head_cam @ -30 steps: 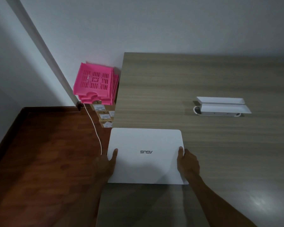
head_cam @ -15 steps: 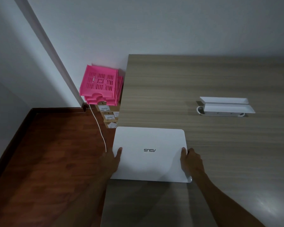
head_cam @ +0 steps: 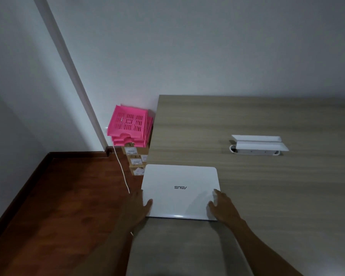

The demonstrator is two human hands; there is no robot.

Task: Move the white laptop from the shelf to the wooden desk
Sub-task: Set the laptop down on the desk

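Observation:
The closed white laptop [head_cam: 179, 190] lies flat near the left edge of the wooden desk [head_cam: 257, 188], logo facing up. Its left side slightly overhangs the desk edge. My left hand [head_cam: 138, 205] holds the laptop's near left edge, with the thumb on the lid. My right hand [head_cam: 222, 206] holds the near right corner, fingers spread over the lid. The shelf is out of view.
A white cable box [head_cam: 258, 145] lies on the desk to the right. Left of the desk, a stack of pink trays [head_cam: 128, 126] sits on cardboard boxes [head_cam: 135, 160]. A white cord [head_cam: 122, 172] trails over the red-brown floor [head_cam: 58, 206].
Both hands have slid back along the laptop's sides to its near corners. The right hand's fingers now lie on the lid. The laptop stays flat on the desk.

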